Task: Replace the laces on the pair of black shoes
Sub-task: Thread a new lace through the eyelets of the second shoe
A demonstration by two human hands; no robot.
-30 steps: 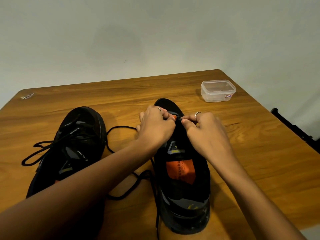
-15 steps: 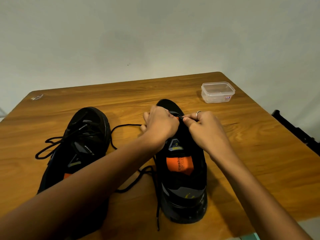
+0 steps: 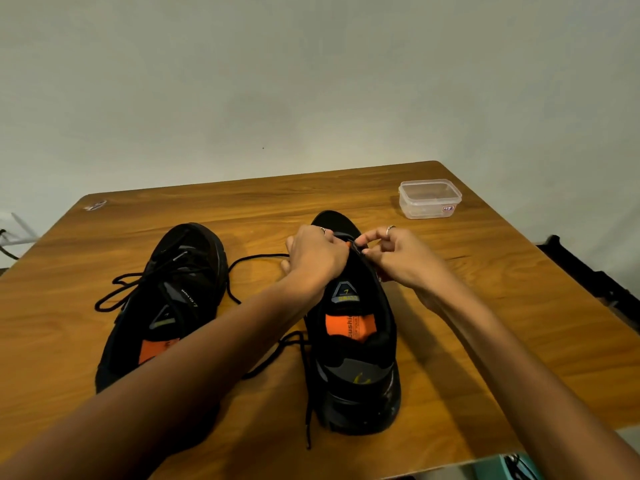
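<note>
both hands work at the far, toe end of the right shoe [image 3: 353, 327], which stands on the desk [image 3: 502, 306] with its heel toward the near edge. compared with a second ago, the right hand [image 3: 398, 261] has opened up a little and drawn slightly right: its thumb and forefinger now pinch something small and dark at the eyelet row, most likely the lace tip, with the other fingers curled loosely above. the left hand [image 3: 317, 258] has barely shifted; its fingers are curled round the shoe's front, and what they pinch is hidden, though a fleck of orange shows between the two hands. the lace [image 3: 304, 386] trails loose from the shoe's left side down toward the near edge, and another loop runs off to the left behind the left hand.

this reads as the lace end being fed through a low eyelet, so lacing on this shoe is only beginning. the left shoe [image 3: 162, 306] already carries a lace, loosely crossed and untied. a clear plastic box [image 3: 429, 199] sits at the far right.
</note>
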